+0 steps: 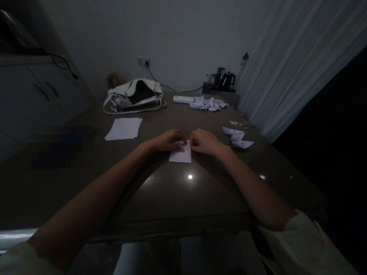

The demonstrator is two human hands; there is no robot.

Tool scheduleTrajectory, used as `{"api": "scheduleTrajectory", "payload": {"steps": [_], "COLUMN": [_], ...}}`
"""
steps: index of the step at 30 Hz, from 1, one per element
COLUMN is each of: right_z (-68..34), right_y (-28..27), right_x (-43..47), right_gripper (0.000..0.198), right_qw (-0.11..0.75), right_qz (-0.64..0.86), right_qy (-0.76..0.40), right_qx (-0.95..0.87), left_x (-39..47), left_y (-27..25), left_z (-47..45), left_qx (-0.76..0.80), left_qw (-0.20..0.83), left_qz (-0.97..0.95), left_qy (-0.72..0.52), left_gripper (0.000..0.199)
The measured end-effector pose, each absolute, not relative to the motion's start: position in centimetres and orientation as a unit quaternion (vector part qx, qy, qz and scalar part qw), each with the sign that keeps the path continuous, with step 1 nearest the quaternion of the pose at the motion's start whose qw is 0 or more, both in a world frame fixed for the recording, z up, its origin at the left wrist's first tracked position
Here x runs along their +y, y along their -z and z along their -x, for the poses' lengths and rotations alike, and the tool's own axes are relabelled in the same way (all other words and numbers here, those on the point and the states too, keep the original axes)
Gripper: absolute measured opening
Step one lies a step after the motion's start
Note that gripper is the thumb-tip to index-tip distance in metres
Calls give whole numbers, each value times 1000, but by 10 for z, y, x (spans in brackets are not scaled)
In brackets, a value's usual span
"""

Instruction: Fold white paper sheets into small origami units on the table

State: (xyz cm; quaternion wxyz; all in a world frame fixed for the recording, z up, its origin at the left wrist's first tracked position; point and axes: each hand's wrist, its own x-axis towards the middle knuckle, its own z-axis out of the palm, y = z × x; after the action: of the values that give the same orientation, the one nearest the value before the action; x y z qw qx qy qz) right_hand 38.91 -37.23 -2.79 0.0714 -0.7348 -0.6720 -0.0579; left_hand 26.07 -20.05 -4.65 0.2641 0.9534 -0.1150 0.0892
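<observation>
A small folded piece of white paper point(181, 156) lies on the dark table in front of me. My left hand point(169, 140) curves over its upper left part, thumb and fingertips holding it down on the tabletop. At the upper right edge, my right hand point(205, 142) is closed in a pinch on the same paper, its fingers curled in. Part of the upper edge is hidden under the fingers. To the right of my right hand sit several folded paper pieces point(237, 138) with pointed ends. On the left lies a stack of white paper sheets point(124, 128).
A white handbag point(134, 93) stands open at the back left. Behind on the right are a white elongated device point(182, 99) and a pile of folded paper point(210, 104). Small scraps point(237, 123) lie near the right edge. A black kettle point(228, 79) stands beyond, beside a pale curtain point(286, 65).
</observation>
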Motion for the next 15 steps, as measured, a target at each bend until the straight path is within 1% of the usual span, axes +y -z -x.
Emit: {"api": "scheduleTrajectory", "payload": {"steps": [3,8,15], "right_z": [-389,-383,-378], "right_y": [27,29,32], "right_x": [-373,-370,-365], "right_gripper": [8,4,7], "right_qw": [75,81,90], "right_qz": [727,759,789], "right_qy": [57,76,105], "right_qx": [-680,-642,-598], "left_x": [-198,-197,-196], "left_y": [49,51,51], "left_z": [-262,-264,-263], "left_qx": [-112,-120,-123], "left_qw": [257,262,269], "left_qz": [-956,-954,-952], "left_qy": [-89,-83,-76], "left_gripper": [33,33,36]}}
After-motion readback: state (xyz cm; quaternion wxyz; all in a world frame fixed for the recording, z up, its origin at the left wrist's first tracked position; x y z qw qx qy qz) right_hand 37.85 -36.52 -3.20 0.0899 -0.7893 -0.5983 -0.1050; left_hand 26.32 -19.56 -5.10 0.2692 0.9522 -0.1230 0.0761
